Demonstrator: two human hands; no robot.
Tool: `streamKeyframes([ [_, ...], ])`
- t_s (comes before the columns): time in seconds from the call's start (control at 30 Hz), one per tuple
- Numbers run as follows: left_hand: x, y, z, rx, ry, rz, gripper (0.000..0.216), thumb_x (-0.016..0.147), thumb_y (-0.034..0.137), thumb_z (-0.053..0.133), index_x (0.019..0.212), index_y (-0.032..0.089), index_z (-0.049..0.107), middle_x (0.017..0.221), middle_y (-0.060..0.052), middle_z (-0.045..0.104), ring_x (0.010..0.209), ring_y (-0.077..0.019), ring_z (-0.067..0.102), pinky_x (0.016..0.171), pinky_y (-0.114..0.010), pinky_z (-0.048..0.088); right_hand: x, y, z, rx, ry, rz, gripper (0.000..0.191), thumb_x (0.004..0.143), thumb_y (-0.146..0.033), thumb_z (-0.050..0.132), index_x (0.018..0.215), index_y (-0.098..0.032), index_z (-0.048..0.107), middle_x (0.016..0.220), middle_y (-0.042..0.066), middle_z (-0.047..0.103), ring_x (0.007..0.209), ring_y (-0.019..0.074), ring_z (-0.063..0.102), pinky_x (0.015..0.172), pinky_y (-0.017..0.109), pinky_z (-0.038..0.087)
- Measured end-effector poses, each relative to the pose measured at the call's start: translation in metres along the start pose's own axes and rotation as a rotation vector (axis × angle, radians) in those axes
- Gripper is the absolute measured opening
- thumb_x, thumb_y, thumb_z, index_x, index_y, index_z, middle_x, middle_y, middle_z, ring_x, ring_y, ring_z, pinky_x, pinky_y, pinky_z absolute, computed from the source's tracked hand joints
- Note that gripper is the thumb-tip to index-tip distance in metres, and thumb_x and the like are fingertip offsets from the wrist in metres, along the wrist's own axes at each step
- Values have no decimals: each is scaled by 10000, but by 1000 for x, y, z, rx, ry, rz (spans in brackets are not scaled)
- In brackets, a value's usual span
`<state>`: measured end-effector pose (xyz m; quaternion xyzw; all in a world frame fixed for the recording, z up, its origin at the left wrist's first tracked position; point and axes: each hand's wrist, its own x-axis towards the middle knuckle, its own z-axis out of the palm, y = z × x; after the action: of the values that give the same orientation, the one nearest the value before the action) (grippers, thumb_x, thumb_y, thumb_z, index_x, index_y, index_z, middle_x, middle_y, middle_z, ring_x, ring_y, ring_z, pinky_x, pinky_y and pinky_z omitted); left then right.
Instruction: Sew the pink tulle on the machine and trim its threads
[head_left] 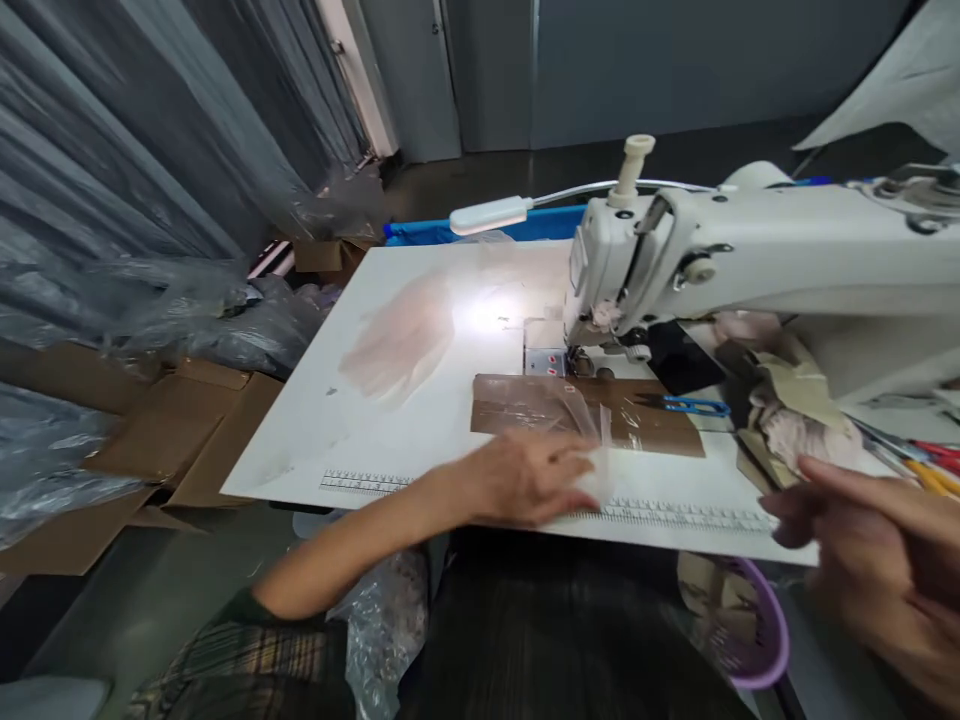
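Our left hand [534, 477] seems to pinch the cloth [592, 425], at the presser foot's [578, 362] six o'clock. We're probably arranging it, which calls for smoothing; our blurred right hand's [870, 560] state we can't tell.

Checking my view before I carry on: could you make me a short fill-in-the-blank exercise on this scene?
1. The left grip is by a broad strip coloured ____.
2. The thread snips lying partly on that strip have handles coloured ____.
3. In the picture, the sheer pink fabric lies to the ____ of the industrial sewing machine.
4. The plastic basket below the tabletop has a rim coloured ____.

Missing words: brown; blue; left; purple.
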<state>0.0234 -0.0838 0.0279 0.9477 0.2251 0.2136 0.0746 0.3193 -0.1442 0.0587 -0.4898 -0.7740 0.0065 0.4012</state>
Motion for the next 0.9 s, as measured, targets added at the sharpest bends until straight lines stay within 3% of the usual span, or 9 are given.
streamKeyframes([
  [0.13,4,-50,-25,34,62,-291,275,1004,313,431,1119,165,632,1137,-99,675,1053,-202,641,895,-368,541,20,-12,22,99,144,-84,348,897,-152,515,1143,-330,685,528,-12,639,428,137,611,391,240,442],
  [0.27,7,-83,-20,40,-9,-431,300,947,380,542,1146,171,622,1151,-105,656,1064,-251,614,939,-418,475,33,-15,50,199,54,-69,254,904,-174,516,1063,-246,700,618,2,677,410,113,552,414,243,429],
  [0.37,10,-84,-4,14,-49,-417,320,882,422,643,1094,183,637,1199,-111,626,1089,-268,593,953,-442,443,34,-14,77,84,-90,32,391,912,-398,540,1208,-164,639,982,140,704,784,233,667,653,349,533],
  [0.43,12,-80,2,-14,-31,-378,214,868,384,665,931,180,655,1207,-108,618,1108,-266,582,961,-441,432,30,-13,95,-84,-184,96,675,870,-570,549,1329,-74,541,1230,256,596,1080,367,587,826,483,508],
  [0.5,13,-74,2,-103,-25,-354,177,865,330,661,797,172,620,1119,-88,648,1042,-235,608,905,-394,464,23,-11,109,-197,-296,109,795,825,-635,575,1340,-33,511,1304,307,527,1154,441,512,850,556,470],
  [0.63,10,-60,-6,-455,-51,-530,179,837,303,671,794,179,550,728,16,635,645,-125,632,627,-259,494,16,6,110,-113,-422,54,321,888,-440,531,1011,-171,656,1249,203,598,1105,388,546,838,533,469],
  [0.7,8,-52,-4,-689,-17,-672,207,841,318,663,840,187,504,676,37,618,562,-108,635,568,-240,500,22,19,102,79,-411,85,244,908,-384,483,852,-199,633,1111,152,659,1008,324,607,820,479,496],
  [0.8,10,-45,5,-910,52,-816,230,867,326,629,898,198,441,714,0,644,604,-145,687,531,-250,531,43,34,92,424,-402,360,263,883,-464,546,860,-209,604,844,84,685,728,237,661,648,369,544],
  [0.9,15,-45,4,-665,26,-772,208,872,304,617,968,192,470,816,-42,670,649,-154,685,526,-255,535,70,36,91,638,-336,691,302,811,-489,650,863,-198,590,763,61,692,553,181,642,435,263,486],
])
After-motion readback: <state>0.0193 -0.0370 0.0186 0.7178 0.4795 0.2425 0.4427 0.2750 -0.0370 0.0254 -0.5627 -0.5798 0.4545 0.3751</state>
